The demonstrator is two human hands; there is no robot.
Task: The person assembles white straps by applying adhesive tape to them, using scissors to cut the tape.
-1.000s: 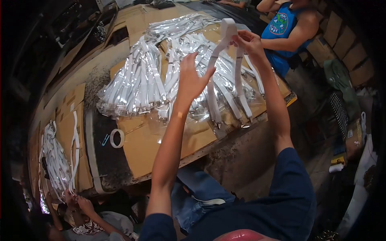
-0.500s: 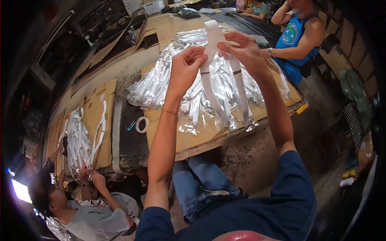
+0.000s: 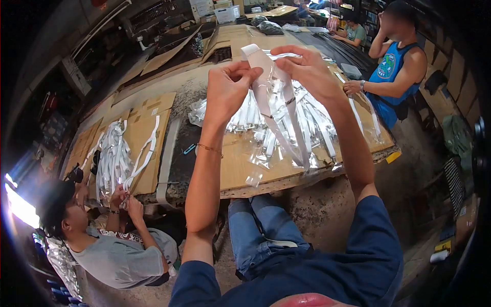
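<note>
One white strap (image 3: 263,97) hangs doubled above the table (image 3: 179,174) by its near edge, pinched between the thumb and fingers of the left hand (image 3: 227,89); the right hand (image 3: 312,74) curls at its other side, grip unclear. More straps (image 3: 309,120) lie heaped on cardboard (image 3: 238,151) below.

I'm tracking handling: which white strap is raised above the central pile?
The looped strap between the person's left hand and right hand; it hangs, while the pile below lies on cardboard.
</note>
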